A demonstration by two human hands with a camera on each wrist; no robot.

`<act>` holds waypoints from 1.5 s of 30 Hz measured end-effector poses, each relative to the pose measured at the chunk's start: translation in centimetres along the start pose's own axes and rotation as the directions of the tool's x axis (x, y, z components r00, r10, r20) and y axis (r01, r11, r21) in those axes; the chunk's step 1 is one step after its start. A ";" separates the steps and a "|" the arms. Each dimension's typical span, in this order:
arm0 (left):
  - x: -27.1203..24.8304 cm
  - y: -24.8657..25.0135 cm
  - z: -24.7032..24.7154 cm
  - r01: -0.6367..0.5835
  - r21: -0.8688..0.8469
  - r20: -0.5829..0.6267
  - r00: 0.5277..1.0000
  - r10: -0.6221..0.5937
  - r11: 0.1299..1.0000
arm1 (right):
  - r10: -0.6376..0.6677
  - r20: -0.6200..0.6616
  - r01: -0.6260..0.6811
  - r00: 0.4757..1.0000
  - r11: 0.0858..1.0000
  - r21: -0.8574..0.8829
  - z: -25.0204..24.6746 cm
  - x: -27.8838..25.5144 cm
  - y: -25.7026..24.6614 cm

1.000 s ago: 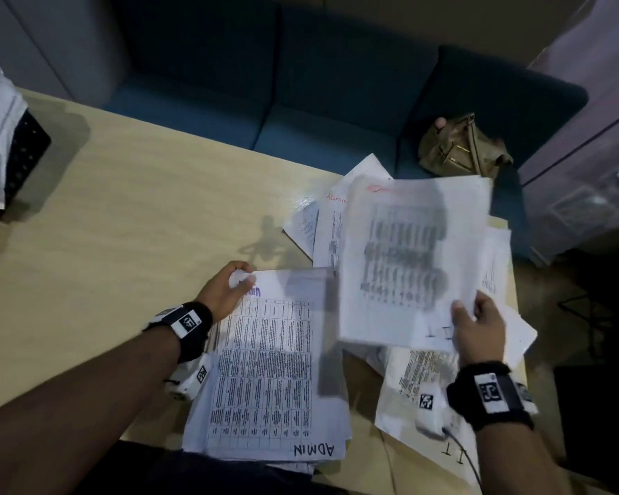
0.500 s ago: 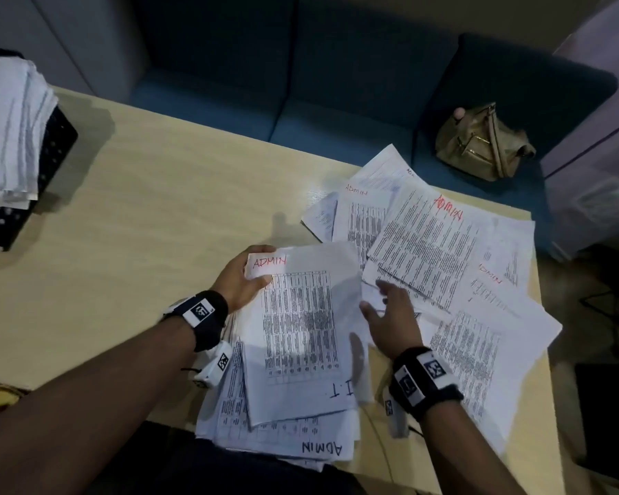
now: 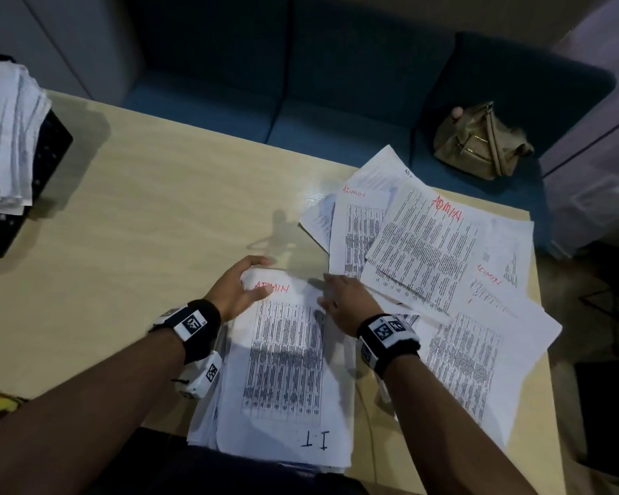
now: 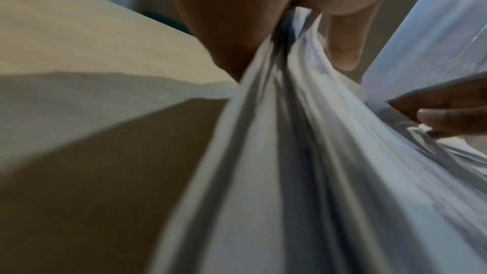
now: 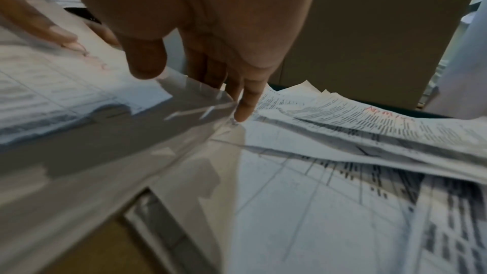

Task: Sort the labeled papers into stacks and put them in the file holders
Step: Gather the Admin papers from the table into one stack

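Note:
A stack of printed papers (image 3: 283,369) lies at the table's near edge; its top sheet bears a red ADMIN at the far end and a black "I T" at the near end. My left hand (image 3: 252,280) grips the stack's far left corner, thumb over the top sheet. In the left wrist view the stack (image 4: 290,153) runs up into that pinch. My right hand (image 3: 331,292) touches the stack's far right edge with straight fingers (image 5: 243,109). Several loose sheets (image 3: 433,251) marked ADMIN are fanned out to the right. A black file holder (image 3: 47,155) with papers (image 3: 4,137) stands at far left.
A tan handbag (image 3: 479,144) sits on the blue sofa (image 3: 265,112) beyond the table. Bare wooden table top (image 3: 140,226) stretches between the file holder and the stack. The table's right edge runs just past the loose sheets.
One second ago my right hand held a sheet in the air; that sheet now lies on top of the stack, and the right hand has let go and moved to the stack's far right edge.

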State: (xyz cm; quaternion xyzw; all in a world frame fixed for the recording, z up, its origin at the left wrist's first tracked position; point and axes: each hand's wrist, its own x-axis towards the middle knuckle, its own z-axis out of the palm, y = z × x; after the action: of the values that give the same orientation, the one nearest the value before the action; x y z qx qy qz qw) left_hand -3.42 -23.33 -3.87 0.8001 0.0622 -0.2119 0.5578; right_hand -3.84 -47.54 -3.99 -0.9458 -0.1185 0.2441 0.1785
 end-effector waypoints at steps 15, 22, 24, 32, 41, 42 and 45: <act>0.1 -1.9 0.9 0.176 0.073 0.090 0.979 -0.182 0.982 | 0.926 -0.112 -0.615 0.360 0.326 0.718 -5.7 -2.6 13.7; 0.4 -1.9 0.9 0.156 0.125 0.057 0.985 -0.164 0.980 | 0.898 -0.238 -0.522 0.369 0.412 0.747 -7.9 -3.3 12.8; 0.4 -1.9 0.9 0.160 0.123 0.054 0.984 -0.168 0.979 | 0.890 -0.272 -0.383 0.364 0.410 0.828 -8.8 -4.2 12.7; -0.1 -1.8 0.7 0.174 0.084 0.081 0.980 -0.180 0.981 | 0.714 -0.284 -0.125 0.640 0.461 0.879 -5.1 -8.0 7.6; -0.8 -1.3 0.6 0.180 -0.064 0.086 0.981 -0.174 0.982 | 0.398 0.031 -0.295 0.917 0.625 0.722 3.1 -9.0 0.1; -0.8 -1.6 0.6 0.177 -0.014 0.079 0.981 -0.176 0.984 | 0.388 0.028 -0.304 0.921 0.672 0.675 3.2 -8.9 -0.3; -1.0 -2.0 0.7 0.169 0.026 0.060 0.984 -0.170 0.985 | 0.461 -0.178 -0.278 0.869 0.754 0.595 1.4 -7.4 -0.6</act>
State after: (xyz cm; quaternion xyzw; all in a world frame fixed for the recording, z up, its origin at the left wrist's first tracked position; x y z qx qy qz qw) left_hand -5.17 -23.10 -5.43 0.7906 0.1105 -0.2841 0.5310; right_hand -10.93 -48.84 -1.83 -0.8841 0.1785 0.1447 0.4070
